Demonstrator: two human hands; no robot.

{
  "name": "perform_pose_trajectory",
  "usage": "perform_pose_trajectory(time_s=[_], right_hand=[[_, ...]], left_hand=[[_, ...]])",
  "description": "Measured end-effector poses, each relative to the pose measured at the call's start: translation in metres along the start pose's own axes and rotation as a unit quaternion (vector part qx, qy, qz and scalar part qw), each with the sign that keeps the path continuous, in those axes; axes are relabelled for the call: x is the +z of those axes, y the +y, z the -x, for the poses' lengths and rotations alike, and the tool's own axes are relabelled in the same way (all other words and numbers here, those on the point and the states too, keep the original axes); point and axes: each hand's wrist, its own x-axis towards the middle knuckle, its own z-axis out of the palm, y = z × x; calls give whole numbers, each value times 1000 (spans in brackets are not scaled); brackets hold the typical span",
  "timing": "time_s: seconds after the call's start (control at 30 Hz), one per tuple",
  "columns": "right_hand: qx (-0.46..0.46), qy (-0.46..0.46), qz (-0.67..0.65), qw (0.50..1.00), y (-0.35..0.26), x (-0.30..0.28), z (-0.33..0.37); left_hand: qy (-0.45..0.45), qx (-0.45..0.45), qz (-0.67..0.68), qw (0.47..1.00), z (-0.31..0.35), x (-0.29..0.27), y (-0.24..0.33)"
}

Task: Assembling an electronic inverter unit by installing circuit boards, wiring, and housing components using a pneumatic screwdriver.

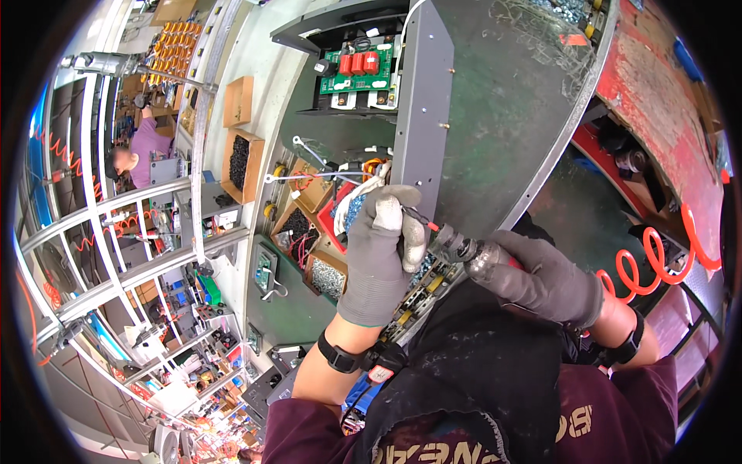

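Observation:
My right hand, in a grey glove, is wrapped round a screwdriver-like power tool. Its narrow front end points left toward my other hand. My left hand, gloved too, has thumb and fingers pinched together by the tool's tip. A short dark piece with a red end shows there, but I cannot make out what the fingers hold. Just beyond stands a dark grey metal housing. Inside it sits a green circuit board with red components. Wires with ring terminals stick out left of the housing.
Left of my left hand are bins of small black parts and silver screws. Another small board lies on the green bench. A red coiled hose hangs at right. A person works beyond the metal frame.

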Motion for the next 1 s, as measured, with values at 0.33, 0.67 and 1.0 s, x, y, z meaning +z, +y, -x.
perform_pose_trajectory(time_s=[0.33, 0.67, 1.0], right_hand=[[262, -121, -261, 921, -4, -16, 0], [27, 70, 64, 995, 16, -40, -9], [109, 20, 380, 918, 72, -52, -49]], left_hand=[[10, -96, 135, 986, 0, 12, -4], [66, 122, -499, 855, -23, -21, 47], [-167, 244, -876, 380, -93, -52, 21]])
